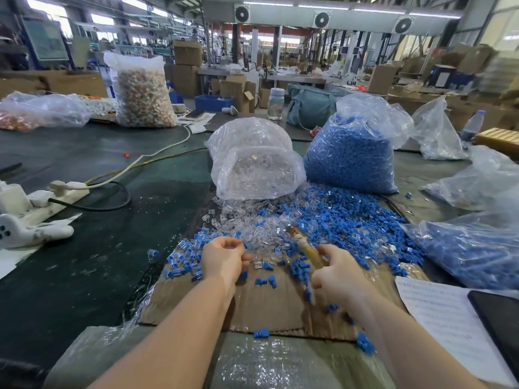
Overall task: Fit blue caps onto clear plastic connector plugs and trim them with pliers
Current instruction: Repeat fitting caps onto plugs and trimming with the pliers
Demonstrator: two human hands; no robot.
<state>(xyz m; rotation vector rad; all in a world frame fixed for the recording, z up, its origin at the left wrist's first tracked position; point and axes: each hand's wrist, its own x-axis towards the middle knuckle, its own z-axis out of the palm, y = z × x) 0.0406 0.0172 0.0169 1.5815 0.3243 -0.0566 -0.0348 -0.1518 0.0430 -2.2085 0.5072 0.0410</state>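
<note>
Both forearms reach forward over a sheet of cardboard (269, 310) on the dark table (84, 248); the left hand (223, 258) sits knuckles up with its fingers curled in, tips bunched together at the near edge of the loose pile, though whether it's actually pinching a piece I can't tell, too blurry; the right hand (338, 276) is wrapped around the yellowish handle of the pliers (304, 247), which poke up and away from the fist toward the pile. The mixed heap of blue caps (345, 220) and clear plugs (252, 228) spreads just beyond both hands; a few stray caps lie between the wrists. Behind it stands a bag of clear plugs (252, 161), and just right of it a bag of blue caps (351, 153); a paper sheet (438, 313) and a dark phone (497, 318) lie on the right.
</note>
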